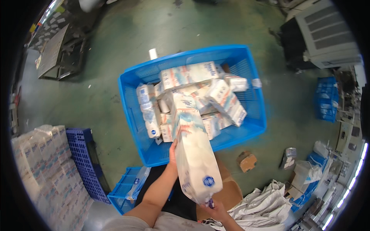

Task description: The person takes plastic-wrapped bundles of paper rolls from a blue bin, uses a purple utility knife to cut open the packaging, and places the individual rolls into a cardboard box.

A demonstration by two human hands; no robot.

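A long plastic-wrapped pack of paper rolls (195,154), white with orange and teal print, slants from near my body up over the big blue crate (252,115). My left hand (173,153) holds the pack's left side, its fingers partly hidden behind the wrap. Around the near end, my right hand (216,211) closes on the gathered wrap; something small and purple shows by its fingers, too small to name. Similar packs (188,75) lie jumbled inside the crate, with one wrapped pack (148,111) along its left wall and another tilted pack (226,101) to the right.
Stacked wrapped packs (46,165) stand at the left beside a purple-blue plastic pallet (86,161). A smaller blue crate (125,192) sits near my left arm. Crumpled white sheeting (262,210) and a torn cardboard piece (247,161) lie at the right. A metal table (58,48) stands far left.
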